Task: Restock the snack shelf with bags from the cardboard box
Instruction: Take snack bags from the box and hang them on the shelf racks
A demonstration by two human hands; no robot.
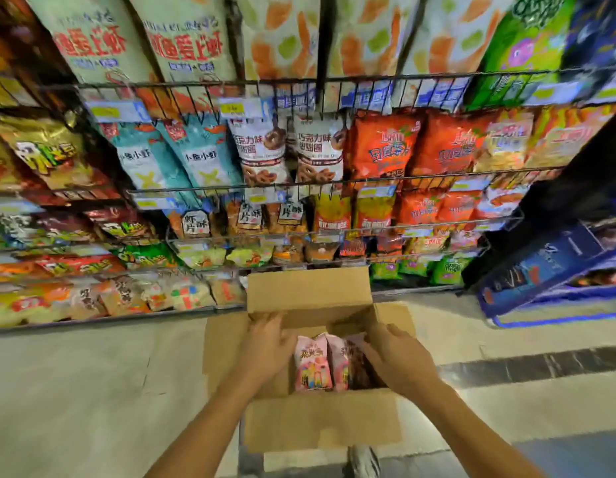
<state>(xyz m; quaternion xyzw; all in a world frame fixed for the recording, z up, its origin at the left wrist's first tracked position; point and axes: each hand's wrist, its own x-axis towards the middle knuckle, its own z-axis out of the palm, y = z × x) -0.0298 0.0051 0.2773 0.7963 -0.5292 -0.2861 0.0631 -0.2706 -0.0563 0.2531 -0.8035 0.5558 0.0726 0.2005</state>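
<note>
Wire snack shelf [299, 181] packed with bags, open cardboard box [320, 419] on floor below it, left hand [268, 343] and right hand [399, 357] inside box, fingers curled around pink snack bags [313, 363], shoe [363, 460] beside box

We see a pale concrete floor [75, 391] below us, crossed at the right by a dark speckled strip [527, 369]. At the far right stands a blue display rack [540, 267], tilted in our wide view, well apart from the dark gap beside it. Near the bottom edge, just below the middle, the toe of a grey shoe [364, 461] shows on the floor. A blue-grey patch of floor [575, 453] fills the bottom right corner.
</note>
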